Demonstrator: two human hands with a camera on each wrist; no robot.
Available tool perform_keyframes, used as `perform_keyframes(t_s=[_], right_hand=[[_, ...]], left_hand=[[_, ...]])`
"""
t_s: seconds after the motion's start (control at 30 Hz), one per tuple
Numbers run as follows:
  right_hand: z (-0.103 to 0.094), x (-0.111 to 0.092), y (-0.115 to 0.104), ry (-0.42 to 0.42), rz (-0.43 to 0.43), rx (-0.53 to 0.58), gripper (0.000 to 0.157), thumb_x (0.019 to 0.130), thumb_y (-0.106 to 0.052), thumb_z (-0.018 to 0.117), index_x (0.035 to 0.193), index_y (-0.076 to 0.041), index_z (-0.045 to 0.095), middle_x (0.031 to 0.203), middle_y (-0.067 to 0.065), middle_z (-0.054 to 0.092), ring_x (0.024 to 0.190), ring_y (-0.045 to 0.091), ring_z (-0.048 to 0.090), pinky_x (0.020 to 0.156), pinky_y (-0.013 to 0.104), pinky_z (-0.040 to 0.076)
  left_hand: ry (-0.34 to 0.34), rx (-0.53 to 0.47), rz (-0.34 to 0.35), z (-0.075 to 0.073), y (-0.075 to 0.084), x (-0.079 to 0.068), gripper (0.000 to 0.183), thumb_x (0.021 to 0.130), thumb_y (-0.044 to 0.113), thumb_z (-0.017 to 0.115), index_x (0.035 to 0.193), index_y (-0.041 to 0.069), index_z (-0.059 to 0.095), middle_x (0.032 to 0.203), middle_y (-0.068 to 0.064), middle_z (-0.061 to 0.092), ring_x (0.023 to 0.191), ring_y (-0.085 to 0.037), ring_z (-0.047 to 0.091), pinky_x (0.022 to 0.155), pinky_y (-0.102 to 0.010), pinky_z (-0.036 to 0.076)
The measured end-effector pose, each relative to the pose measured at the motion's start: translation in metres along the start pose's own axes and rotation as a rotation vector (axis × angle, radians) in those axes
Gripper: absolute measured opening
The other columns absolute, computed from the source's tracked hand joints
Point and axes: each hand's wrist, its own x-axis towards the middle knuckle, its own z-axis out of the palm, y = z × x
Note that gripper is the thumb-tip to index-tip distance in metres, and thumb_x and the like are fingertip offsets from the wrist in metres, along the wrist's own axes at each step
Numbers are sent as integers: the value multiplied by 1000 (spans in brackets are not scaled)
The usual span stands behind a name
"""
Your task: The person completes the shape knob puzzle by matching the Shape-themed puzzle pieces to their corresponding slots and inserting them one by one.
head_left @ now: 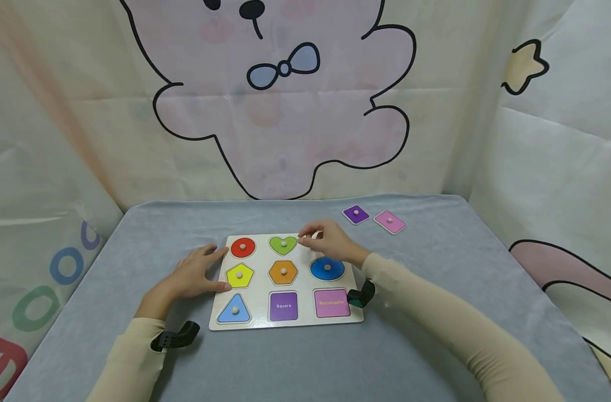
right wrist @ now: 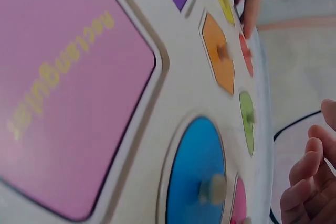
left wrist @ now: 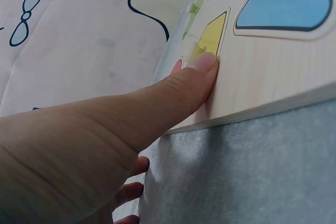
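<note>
A white shape puzzle board (head_left: pixel 259 296) lies on the table. My left hand (head_left: pixel 191 274) rests at its left edge; in the left wrist view the straight thumb (left wrist: pixel 178 85) presses on the board beside the yellow pentagon (left wrist: pixel 212 35). Above the board's back right, my right hand (head_left: pixel 330 241) hovers with loosely curled fingers holding nothing, close to the green heart (head_left: pixel 283 245). Under it, a pink knobbed piece (right wrist: pixel 239 198) sits behind the blue oval (head_left: pixel 327 268), mostly hidden in the head view. The purple Square recess (head_left: pixel 283 314) and pink Rectangular recess (head_left: pixel 331 311) show their printed words.
Behind the board to the right lie a purple knobbed piece (head_left: pixel 355 214) and a pink knobbed piece (head_left: pixel 390 221). The red circle (head_left: pixel 243 247), orange hexagon (head_left: pixel 283 272) and blue triangle (head_left: pixel 234 309) sit in the board. A grey-blue cloth (head_left: pixel 265 368) covers the table.
</note>
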Motion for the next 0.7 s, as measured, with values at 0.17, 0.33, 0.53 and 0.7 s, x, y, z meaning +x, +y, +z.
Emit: perform_keyframes(t_s=[0.17, 0.33, 0.53, 0.7], right_hand=[[-13, 3, 16, 35, 68, -16, 23, 98, -22, 67, 112, -6, 74, 105, 10, 70, 102, 21, 58, 89, 29, 51], [-28, 8, 35, 93, 128, -9, 23, 98, -23, 68, 112, -7, 74, 105, 10, 70, 102, 22, 58, 90, 32, 51], [-39, 12, 58, 133, 181, -23, 24, 97, -23, 69, 113, -6, 74, 103, 11, 69, 94, 22, 58, 73, 23, 52], [-48, 14, 69, 171, 194, -31, 27, 98, -21, 67, 115, -2, 73, 104, 15, 67, 87, 22, 57, 66, 21, 51]], left_hand=[[1, -1, 2, 0, -1, -1, 100, 77, 55, 81, 157, 14, 37, 161, -28, 30, 147, -53, 25, 113, -78, 23], [5, -4, 4, 0, -1, 0, 100, 77, 56, 80, 157, 14, 37, 161, -28, 29, 147, -53, 25, 113, -78, 22], [8, -9, 1, 0, -1, -1, 100, 76, 55, 81, 157, 14, 38, 161, -28, 29, 147, -52, 25, 113, -78, 21], [6, -7, 1, 0, 0, -2, 101, 76, 55, 81, 157, 14, 38, 161, -28, 30, 147, -52, 25, 114, -78, 21]])
